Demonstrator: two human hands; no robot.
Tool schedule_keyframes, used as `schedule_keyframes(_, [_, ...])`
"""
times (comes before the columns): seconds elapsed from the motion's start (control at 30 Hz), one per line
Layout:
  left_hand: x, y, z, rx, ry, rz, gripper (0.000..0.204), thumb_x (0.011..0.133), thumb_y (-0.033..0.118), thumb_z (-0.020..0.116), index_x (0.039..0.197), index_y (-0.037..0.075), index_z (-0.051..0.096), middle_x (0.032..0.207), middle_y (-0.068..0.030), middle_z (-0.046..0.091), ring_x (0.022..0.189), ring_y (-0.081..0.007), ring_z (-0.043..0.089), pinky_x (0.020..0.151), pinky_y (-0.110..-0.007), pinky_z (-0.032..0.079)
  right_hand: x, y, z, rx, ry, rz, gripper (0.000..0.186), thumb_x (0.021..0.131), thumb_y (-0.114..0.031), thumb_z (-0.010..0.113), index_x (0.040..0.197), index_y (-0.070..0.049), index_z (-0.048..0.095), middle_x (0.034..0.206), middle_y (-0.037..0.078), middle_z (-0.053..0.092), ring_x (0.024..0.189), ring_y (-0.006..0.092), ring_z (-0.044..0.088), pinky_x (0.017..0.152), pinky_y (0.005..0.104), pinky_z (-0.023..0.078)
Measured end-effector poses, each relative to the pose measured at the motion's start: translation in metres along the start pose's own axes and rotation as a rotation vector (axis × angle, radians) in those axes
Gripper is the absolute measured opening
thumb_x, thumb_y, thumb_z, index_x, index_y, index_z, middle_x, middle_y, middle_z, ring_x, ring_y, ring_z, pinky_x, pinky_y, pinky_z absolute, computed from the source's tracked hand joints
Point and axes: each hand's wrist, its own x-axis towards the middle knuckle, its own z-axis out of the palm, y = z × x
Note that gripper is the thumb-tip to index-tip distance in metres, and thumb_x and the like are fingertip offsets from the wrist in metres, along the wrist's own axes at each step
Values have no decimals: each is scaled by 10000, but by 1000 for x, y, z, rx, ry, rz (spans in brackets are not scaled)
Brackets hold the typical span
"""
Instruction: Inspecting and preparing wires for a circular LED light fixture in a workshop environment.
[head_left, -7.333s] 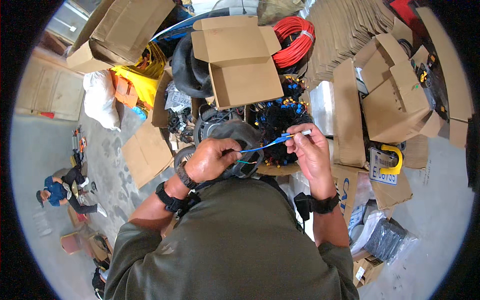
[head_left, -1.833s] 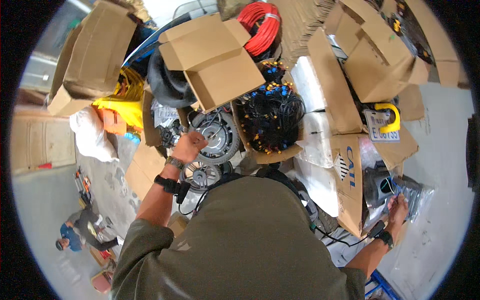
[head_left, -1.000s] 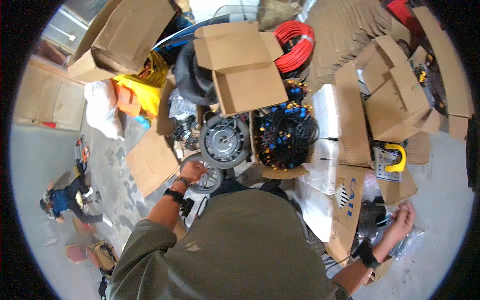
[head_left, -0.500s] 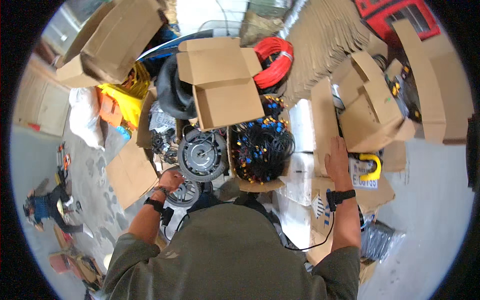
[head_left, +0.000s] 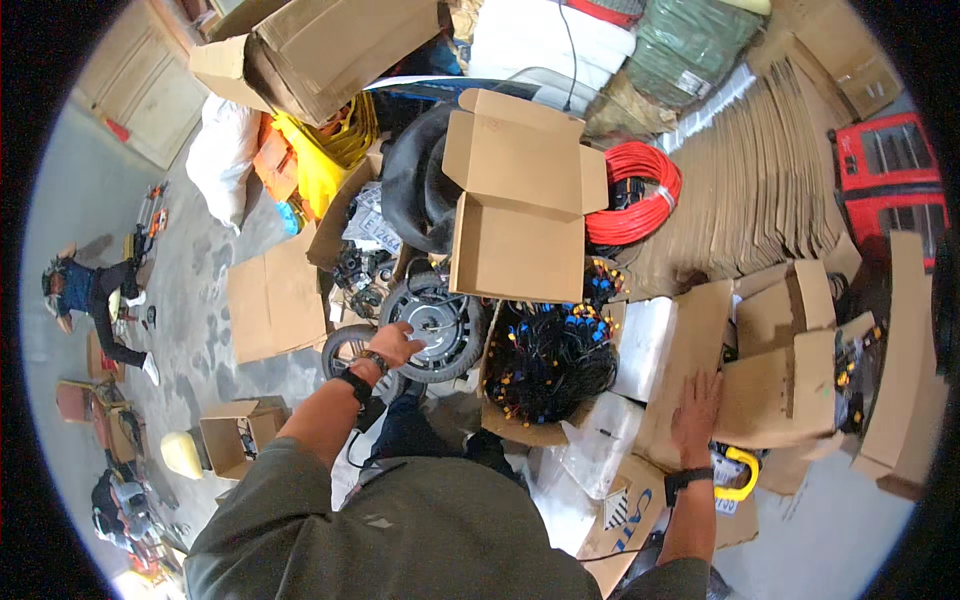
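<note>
My left hand [head_left: 394, 346] reaches over the lower left side of a black wheel with a round hub [head_left: 440, 325], fingers apart and nothing held. Whether it touches the tyre I cannot tell. A smaller spoked wheel [head_left: 343, 350] lies beside it, partly behind my forearm. My right hand [head_left: 696, 412] rests flat on a brown cardboard flap [head_left: 690, 330], fingers stretched out. Between my hands, a carton holds a tangle of black cables [head_left: 560, 365] with blue and yellow connectors. An open shallow cardboard box [head_left: 520, 245] sits just beyond it, overlapping its far part.
A red coil [head_left: 664, 185] and black tyres [head_left: 405, 180] lie farther back. Stacked cardboard sheets [head_left: 760, 190] stand at the far right, near red cases [head_left: 890, 150]. Open cartons [head_left: 770, 390] and a yellow curved handle [head_left: 745, 470] are at right. Another person [head_left: 95, 290] is at far left.
The head view has shifted, so the surroundings sit differently in it. My left hand has moved from beside the small wheel onto the larger wheel's side. My right hand stays on the cardboard.
</note>
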Motion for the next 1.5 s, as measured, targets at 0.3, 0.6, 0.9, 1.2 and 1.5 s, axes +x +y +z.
schedule_keyframes(0.3, [90,36,43,-63,96,-25,821,784,592,644,1289,-36,490,1111,-285,619,1032,-384,617,899,-433,484,0,18,16,-18,40,25,505,720,2,582,1223,-16,537,1416,189,391,1348,513,207,1102,557,244])
schedule_keyframes(0.6, [140,70,55,-508,47,-276,717,789,493,680,1210,-53,485,1069,-226,627,826,-340,676,450,-396,578,9,-3,-6,-22,113,-12,398,754,-21,569,1153,-9,568,1380,158,454,1286,546,314,993,603,357])
schedule_keyframes(0.9, [192,31,85,-252,128,-309,478,788,382,623,1047,-19,636,1009,-282,642,988,-419,617,886,-474,480,11,-4,-2,-4,43,54,412,752,-34,585,1164,-39,599,1405,123,428,1319,525,268,1030,599,319])
schedule_keyframes(1.2, [159,-16,50,141,252,-1,288,799,253,569,879,-1,678,897,-269,652,893,-432,628,787,-479,522,12,2,5,26,141,-23,348,746,-20,576,1091,-27,619,1418,118,412,1300,535,289,1031,596,320])
schedule_keyframes(1.5, [21,-68,-40,-116,116,421,250,840,225,574,748,0,635,589,-122,613,507,-217,636,439,-347,503,0,14,26,25,118,118,499,748,18,551,1240,-63,540,1438,120,386,1346,460,272,1045,551,332])
